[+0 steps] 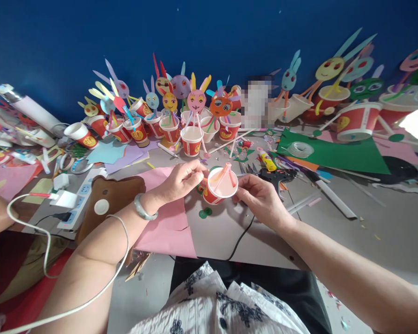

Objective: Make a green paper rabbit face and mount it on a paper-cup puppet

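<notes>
A red-and-white paper cup [215,197] stands upright in front of me, with pink paper strips [226,175] rising from inside it. My right hand [261,199] is at the cup's right side, its thumb and fingers closed against the wall. At the left rim is my left hand [190,177], wearing a bangle, with thumb and forefinger pinched together; whatever lies between them is too small to make out. Green paper discs [205,213] lie on the table just below the cup.
Behind stand several paper cups with rabbit-like paper faces [197,99]. Pink paper [163,222], a brown bear-shaped case [106,199] and a power strip [78,199] lie left. Right are a glue stick [267,161], scissors [277,175], green paper [337,155] and a cutter [334,197].
</notes>
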`<state>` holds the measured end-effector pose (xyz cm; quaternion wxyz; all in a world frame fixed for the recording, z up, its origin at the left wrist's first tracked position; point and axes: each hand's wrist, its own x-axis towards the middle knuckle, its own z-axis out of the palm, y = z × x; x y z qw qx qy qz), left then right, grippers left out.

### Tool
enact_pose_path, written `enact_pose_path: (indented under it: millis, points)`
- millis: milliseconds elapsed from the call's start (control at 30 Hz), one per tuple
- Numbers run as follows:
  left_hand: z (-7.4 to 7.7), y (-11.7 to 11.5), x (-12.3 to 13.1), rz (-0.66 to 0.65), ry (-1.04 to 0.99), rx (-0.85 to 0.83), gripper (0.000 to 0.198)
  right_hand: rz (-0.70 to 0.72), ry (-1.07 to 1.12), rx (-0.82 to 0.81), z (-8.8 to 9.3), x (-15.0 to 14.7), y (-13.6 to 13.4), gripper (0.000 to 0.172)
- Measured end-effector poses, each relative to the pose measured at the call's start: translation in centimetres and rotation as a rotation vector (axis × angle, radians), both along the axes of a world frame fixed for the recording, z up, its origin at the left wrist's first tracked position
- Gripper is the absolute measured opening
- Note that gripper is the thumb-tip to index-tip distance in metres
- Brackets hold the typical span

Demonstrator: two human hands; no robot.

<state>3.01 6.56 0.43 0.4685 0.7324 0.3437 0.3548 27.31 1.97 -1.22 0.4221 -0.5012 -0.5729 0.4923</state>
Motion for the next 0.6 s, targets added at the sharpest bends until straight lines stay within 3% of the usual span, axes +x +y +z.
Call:
enact_pose_path:
  millis: [133, 267, 433, 600]
  points:
    - [0.6, -0.3, 0.2, 0.058, 0.056, 0.067, 0.015, 0.078, -0.007, 0.013, 0.1, 0.0, -0.1, 0.038]
    - [1.2, -0.8, 0.6, 0.086, 0.045, 0.144, 0.024, 0.154, 0.015, 0.052, 0.1, -0.1, -0.2, 0.043]
    - [0.5, -1.2, 1.1, 0.086, -0.043, 0.146, 0.026, 0.175, 0.009, 0.043, -0.3, -0.3, -0.3, 0.043]
    - [0.5, -1.8, 1.5, 0.167, -0.036, 0.221, 0.019, 0.16, -0.054, 0.072, -1.0, -0.3, -0.4, 0.04]
